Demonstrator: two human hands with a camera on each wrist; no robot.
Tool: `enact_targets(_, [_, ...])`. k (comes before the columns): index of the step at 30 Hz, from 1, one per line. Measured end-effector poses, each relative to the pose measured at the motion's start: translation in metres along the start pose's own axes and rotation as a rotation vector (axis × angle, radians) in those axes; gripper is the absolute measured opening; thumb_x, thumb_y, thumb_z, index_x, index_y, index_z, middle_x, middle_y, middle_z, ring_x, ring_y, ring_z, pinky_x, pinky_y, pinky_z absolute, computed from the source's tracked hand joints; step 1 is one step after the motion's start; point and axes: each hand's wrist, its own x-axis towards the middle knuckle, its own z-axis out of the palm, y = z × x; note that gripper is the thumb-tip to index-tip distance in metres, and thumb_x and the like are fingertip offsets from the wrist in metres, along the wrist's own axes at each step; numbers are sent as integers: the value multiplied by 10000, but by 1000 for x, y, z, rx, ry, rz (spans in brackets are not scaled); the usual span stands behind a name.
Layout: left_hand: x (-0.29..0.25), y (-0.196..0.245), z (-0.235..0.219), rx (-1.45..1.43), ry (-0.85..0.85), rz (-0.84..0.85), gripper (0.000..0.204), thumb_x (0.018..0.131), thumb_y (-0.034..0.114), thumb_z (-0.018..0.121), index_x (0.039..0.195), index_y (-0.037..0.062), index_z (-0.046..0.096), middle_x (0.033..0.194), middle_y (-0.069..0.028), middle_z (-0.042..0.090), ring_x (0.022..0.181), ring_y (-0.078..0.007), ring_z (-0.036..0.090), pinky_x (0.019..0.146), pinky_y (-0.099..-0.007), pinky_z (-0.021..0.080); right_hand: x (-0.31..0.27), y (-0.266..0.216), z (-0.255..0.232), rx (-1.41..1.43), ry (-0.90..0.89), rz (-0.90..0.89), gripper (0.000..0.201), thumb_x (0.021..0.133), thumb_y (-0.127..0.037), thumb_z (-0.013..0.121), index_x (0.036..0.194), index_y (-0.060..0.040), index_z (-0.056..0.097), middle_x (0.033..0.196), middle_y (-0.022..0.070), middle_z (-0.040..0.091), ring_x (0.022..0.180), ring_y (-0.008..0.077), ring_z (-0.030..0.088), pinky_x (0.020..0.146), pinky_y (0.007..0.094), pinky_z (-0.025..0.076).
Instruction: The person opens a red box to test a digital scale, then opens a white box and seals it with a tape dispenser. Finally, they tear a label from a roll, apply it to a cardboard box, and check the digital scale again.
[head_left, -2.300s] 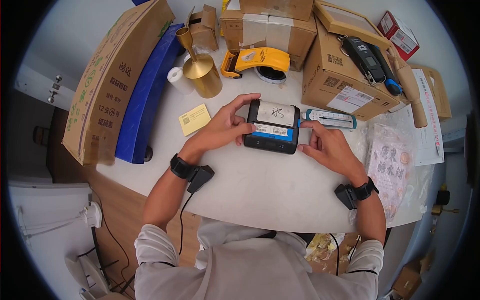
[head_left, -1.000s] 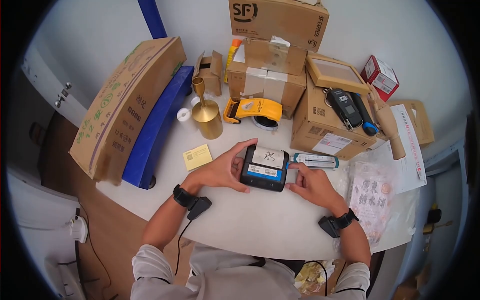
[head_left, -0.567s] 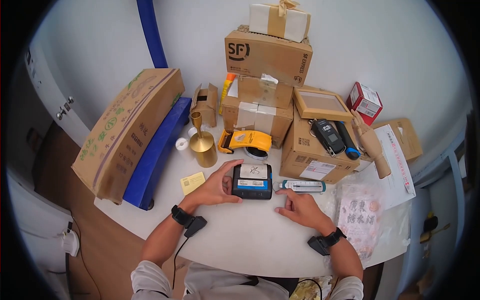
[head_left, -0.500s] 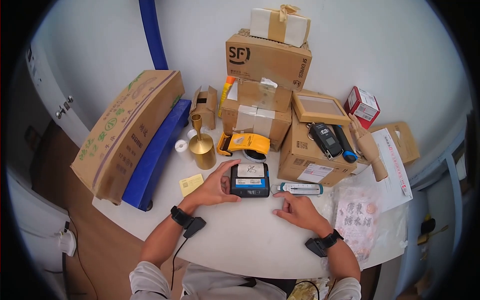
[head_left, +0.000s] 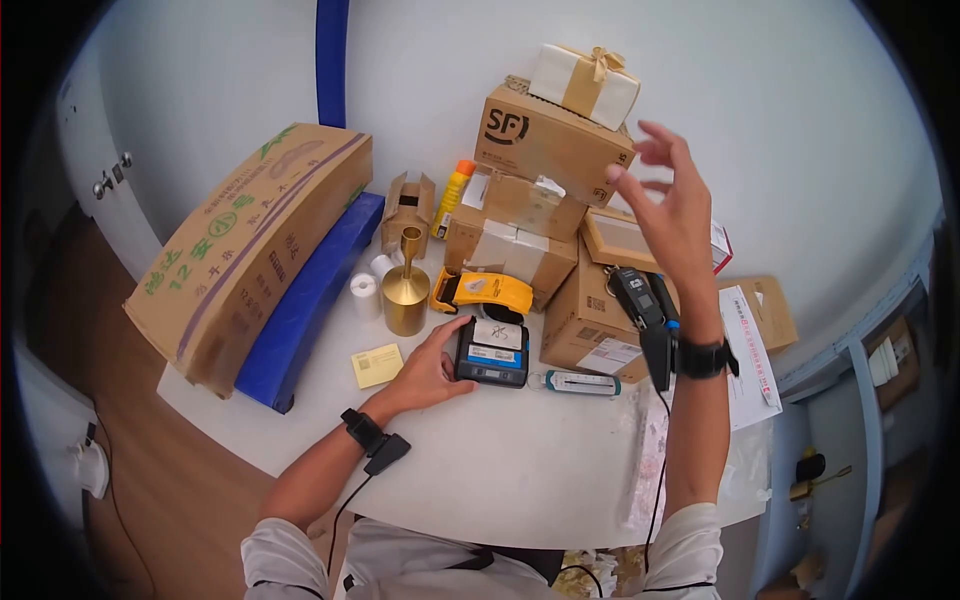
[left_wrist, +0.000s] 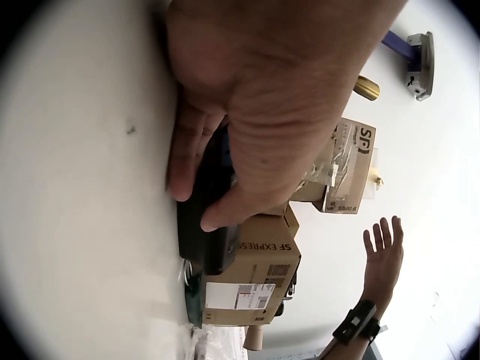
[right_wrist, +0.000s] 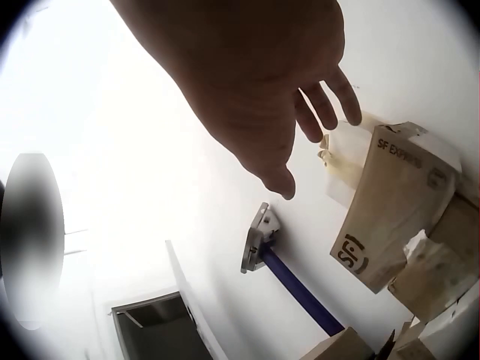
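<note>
A black device point(head_left: 492, 374) with a blue-and-white label and a handwritten white panel lies on the table. My left hand point(head_left: 418, 378) grips its left side, thumb at the near edge and fingers at the far one; the left wrist view shows the hand point(left_wrist: 247, 112) around the dark casing point(left_wrist: 204, 225). Raised in the air, my right hand point(head_left: 678, 215) is empty, fingers spread and slightly bent. From the head it overlaps the right end of the SF carton point(head_left: 550, 140), below the ribboned white box point(head_left: 585, 88); any contact is not visible.
A spring scale point(head_left: 582, 383) lies right of the device, a yellow card point(head_left: 377, 367) left of it. Behind stand a brass vessel point(head_left: 405, 307), a yellow tape dispenser point(head_left: 490, 291) and stacked cartons. A long carton point(head_left: 240, 260) leans at the left.
My right hand has risen from beside the device and spring scale to the height of the upper cartons. My left hand stays at the device. The head view has shifted.
</note>
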Motion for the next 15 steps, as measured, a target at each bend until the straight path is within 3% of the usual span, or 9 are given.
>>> enact_targets(1, [0, -1, 1, 37, 14, 20, 1073, 741, 125, 872, 1615, 136, 248, 1350, -153, 538, 751, -151, 624, 688, -285, 539, 27, 16, 11, -136, 94, -121, 698, 842, -316, 815, 1412, -34, 527, 1246, 167, 645, 1172, 300, 608, 970, 442, 517])
enact_targets(3, [0, -8, 3, 91, 64, 89, 1089, 750, 129, 866, 1622, 121, 214, 1255, -138, 622, 732, -140, 619, 666, -282, 526, 73, 34, 29, -305, 146, -144, 833, 824, -415, 815, 1474, -30, 463, 1383, 202, 571, 1264, 360, 556, 1063, 495, 446])
enact_targets(7, [1, -9, 1, 84, 40, 68, 1095, 748, 167, 869, 1623, 120, 211, 1242, -154, 619, 739, -159, 634, 675, -298, 538, 125, 78, 60, -533, 126, -152, 819, 845, -435, 784, 1508, -82, 455, 1454, 204, 524, 1277, 375, 561, 1040, 498, 468])
enact_targets(9, [1, -8, 0, 73, 37, 65, 1096, 748, 177, 870, 1622, 122, 212, 1231, -158, 616, 740, -164, 637, 675, -301, 539, 131, 79, 65, -487, -38, -12, 661, 883, -437, 727, 1448, -135, 565, 1370, 192, 610, 1213, 383, 613, 1012, 500, 489])
enact_targets(10, [0, -9, 0, 64, 24, 62, 1096, 747, 188, 871, 1622, 125, 214, 1220, -163, 614, 742, -170, 641, 675, -303, 540, 134, 81, 66, -483, -45, -19, 661, 883, -437, 727, 1448, -135, 565, 1370, 192, 610, 1213, 383, 613, 1012, 500, 489])
enact_targets(12, [0, -12, 0, 69, 54, 109, 1099, 746, 202, 873, 1622, 132, 214, 1156, -163, 625, 741, -177, 645, 677, -306, 542, 135, 70, 60, -403, -1, 169, 489, 908, -441, 673, 1311, -165, 694, 1202, 166, 707, 1114, 373, 669, 976, 496, 512])
enact_targets(14, [2, -10, -1, 46, 12, 60, 1091, 721, 199, 882, 1605, 121, 247, 1409, -230, 480, 764, -222, 656, 722, -337, 560, 137, 68, 58, -435, 32, 153, 451, 912, -444, 664, 1257, -161, 725, 1132, 160, 726, 1083, 366, 682, 962, 490, 520])
enact_targets(15, [2, -10, 0, 39, 9, 62, 1091, 721, 199, 882, 1605, 121, 247, 1409, -230, 480, 764, -222, 656, 722, -337, 560, 138, 68, 55, -464, 74, 141, 422, 915, -448, 654, 1202, -157, 756, 1063, 155, 745, 1052, 360, 696, 949, 484, 528])
